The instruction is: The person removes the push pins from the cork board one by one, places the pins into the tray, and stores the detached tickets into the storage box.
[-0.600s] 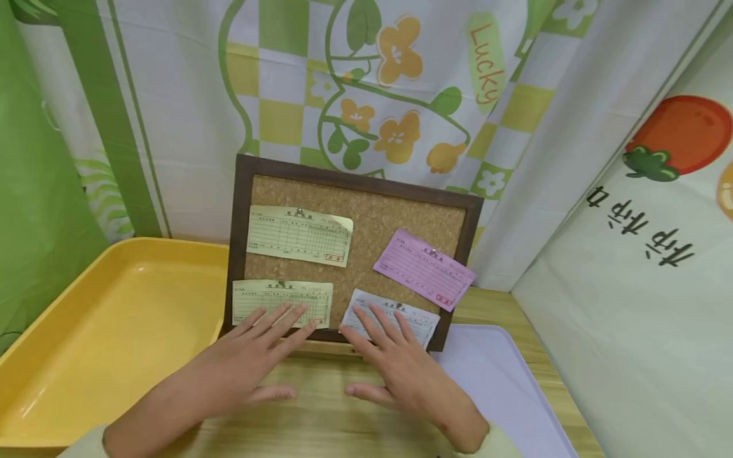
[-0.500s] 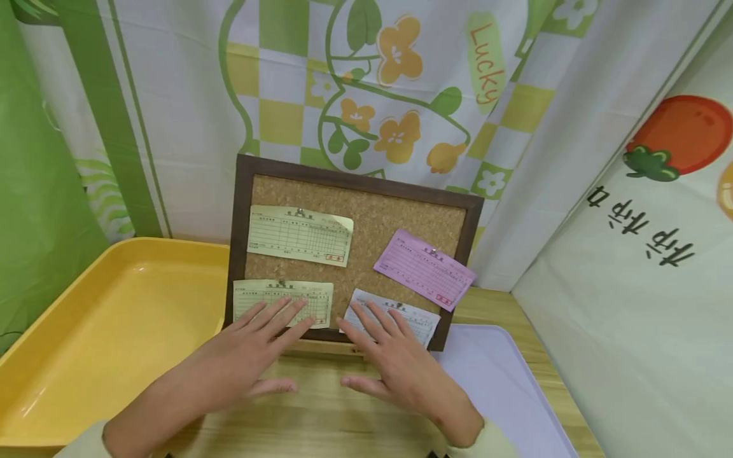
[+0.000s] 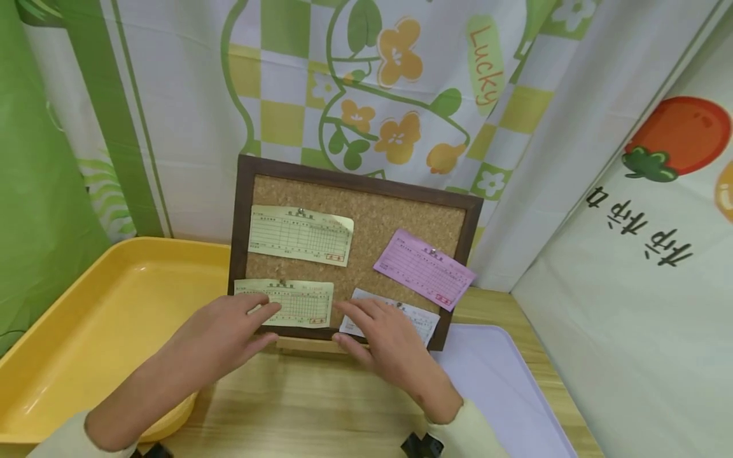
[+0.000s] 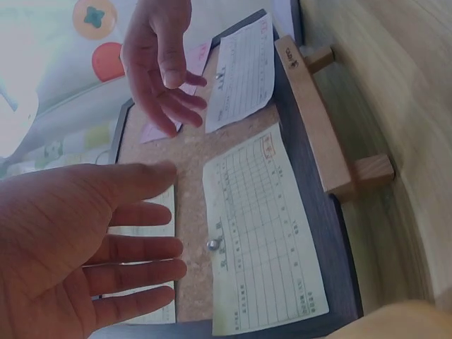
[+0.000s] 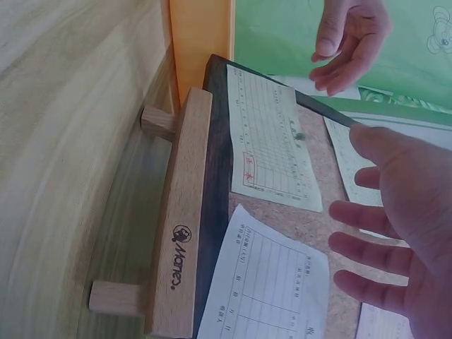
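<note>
— Hands first: where are they, measured from the cork board [image 3: 366, 222]?

— Both hover at its lower edge. The left hand [image 3: 229, 334] is in front of the board's lower left corner, over the yellow-green slip [image 3: 286, 303] pinned there. Its fingers are straight and slightly spread, and the left wrist view shows them just off the cork, gripping nothing. Whether a fingertip touches the paper I cannot tell.

— And the other?

— The right hand [image 3: 380, 337] is in front of the board's lower right part, over the white slip [image 3: 413, 318]. Its fingers are relaxed, a little apart, pinching nothing; the right wrist view shows them held above the cork.

— What else is on the board?

— A second yellow-green slip [image 3: 300, 235] sits at its upper left, one corner curled, and a pink slip [image 3: 424, 268] hangs tilted at its right side, overlapping the dark frame. Each slip has a small metal pin [image 4: 212, 244] at its top edge.

— How does the board stand?

— It leans back against the curtain [image 3: 366, 83], its bottom edge resting in a pale wooden stand [image 5: 176, 233] on the wooden table [image 3: 321, 407].

— Around it?

— A yellow tray [image 3: 86, 331] lies just left of the board, a lilac tray [image 3: 504, 388] at its lower right.
</note>
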Available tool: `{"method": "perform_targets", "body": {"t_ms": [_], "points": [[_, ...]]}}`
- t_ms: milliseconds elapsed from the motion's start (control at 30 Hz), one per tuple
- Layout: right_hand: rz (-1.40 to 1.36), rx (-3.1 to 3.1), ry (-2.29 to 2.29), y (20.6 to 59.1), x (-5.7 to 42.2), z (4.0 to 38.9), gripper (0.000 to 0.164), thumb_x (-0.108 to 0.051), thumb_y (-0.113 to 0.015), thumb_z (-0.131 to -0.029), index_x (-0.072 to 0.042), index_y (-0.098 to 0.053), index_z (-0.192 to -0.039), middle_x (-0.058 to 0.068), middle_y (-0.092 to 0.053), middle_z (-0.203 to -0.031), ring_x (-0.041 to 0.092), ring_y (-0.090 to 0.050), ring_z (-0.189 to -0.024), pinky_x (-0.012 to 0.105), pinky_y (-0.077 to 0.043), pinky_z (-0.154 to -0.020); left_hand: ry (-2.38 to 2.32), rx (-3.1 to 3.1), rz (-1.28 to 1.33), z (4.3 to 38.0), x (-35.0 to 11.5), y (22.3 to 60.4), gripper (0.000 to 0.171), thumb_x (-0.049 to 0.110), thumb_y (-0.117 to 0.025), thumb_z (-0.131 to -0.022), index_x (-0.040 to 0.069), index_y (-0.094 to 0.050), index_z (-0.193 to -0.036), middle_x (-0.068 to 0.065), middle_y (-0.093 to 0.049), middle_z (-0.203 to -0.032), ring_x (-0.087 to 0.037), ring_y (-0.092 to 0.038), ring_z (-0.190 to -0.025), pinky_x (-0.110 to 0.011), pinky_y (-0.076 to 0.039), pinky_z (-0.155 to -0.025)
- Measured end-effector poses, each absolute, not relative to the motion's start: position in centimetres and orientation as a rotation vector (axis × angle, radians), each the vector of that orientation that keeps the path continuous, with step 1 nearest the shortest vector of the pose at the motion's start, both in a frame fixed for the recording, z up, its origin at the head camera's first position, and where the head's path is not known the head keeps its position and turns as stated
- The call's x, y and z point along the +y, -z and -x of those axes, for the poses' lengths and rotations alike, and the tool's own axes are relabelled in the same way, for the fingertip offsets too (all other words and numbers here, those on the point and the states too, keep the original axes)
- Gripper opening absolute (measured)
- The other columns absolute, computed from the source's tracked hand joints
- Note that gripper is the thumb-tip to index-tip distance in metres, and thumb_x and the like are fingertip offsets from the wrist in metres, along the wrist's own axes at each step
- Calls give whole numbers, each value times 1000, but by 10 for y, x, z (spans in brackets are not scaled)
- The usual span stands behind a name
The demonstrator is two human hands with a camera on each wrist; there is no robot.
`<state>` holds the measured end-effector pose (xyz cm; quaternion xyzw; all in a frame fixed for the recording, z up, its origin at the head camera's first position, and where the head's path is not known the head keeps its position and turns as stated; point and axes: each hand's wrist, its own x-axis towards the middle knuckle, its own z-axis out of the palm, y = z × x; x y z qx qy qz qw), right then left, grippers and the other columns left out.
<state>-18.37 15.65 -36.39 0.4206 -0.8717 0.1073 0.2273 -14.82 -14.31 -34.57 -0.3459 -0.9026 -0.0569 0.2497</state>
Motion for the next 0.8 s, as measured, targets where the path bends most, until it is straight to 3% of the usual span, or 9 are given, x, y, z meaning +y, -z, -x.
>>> {"method": "perform_targets", "body": {"t_ms": [200, 400, 800], "points": [[-1087, -2347, -324, 367, 149, 194, 38, -30, -76, -96, -14, -68, -130, 3, -69, -118, 22, -67, -106, 41, -58, -79, 236, -2436, 839, 157, -151, 341, 35, 12, -90, -80, 2, -74, -109, -11, -68, -100, -27, -69, -80, -39, -58, -66], [-1079, -2299, -399, 372, 142, 205, 30, -23, -79, -94, -14, -72, -122, -1, -68, -108, 15, -66, -88, 33, -55, -65, 222, -2478, 732, 172, -157, 336, 26, 4, -87, -81, 1, -75, -103, -10, -65, -90, -25, -66, -72, -37, -56, -59], [-1146, -2205, -491, 375, 126, 218, 24, -22, -76, -96, -10, -74, -117, 0, -71, -104, 11, -67, -80, 29, -55, -66, 311, -2626, 579, 192, -170, 341, 26, 6, -82, -85, 2, -71, -108, -6, -60, -86, -20, -57, -64, -33, -45, -47]]}}
